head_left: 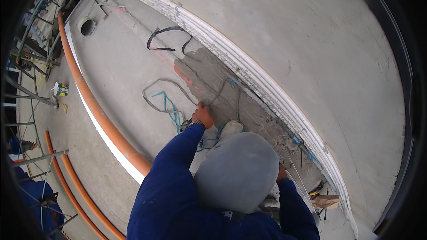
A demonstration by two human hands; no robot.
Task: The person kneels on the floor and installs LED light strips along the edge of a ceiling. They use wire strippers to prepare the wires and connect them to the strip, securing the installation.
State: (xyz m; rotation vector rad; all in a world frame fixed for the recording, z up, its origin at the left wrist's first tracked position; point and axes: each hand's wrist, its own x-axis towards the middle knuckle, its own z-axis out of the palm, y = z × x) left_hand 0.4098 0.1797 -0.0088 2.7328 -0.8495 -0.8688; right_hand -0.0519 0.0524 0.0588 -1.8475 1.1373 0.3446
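My left hand (203, 115) reaches forward, its fingers closed round a thin grey cord (181, 88) that loops over the concrete floor. A tangle of light-blue string (165, 100) lies just left of that hand, with a dark item partly hidden beside the wrist. My right hand (281, 172) is low beside my grey-clad knee (238, 169), which covers most of it. Its fingers are hidden, so what they hold cannot be made out. Thin wires or cords run past it on the rough floor strip.
White pipes (249, 64) run along the wall at the right. A long orange pipe (102, 122) curves along the left. A black strap (153, 38) lies ahead. A round pipe opening (87, 26), a small bucket (61, 89) and metal scaffolding stand left. Another person's blue sleeve (38, 195) shows lower left.
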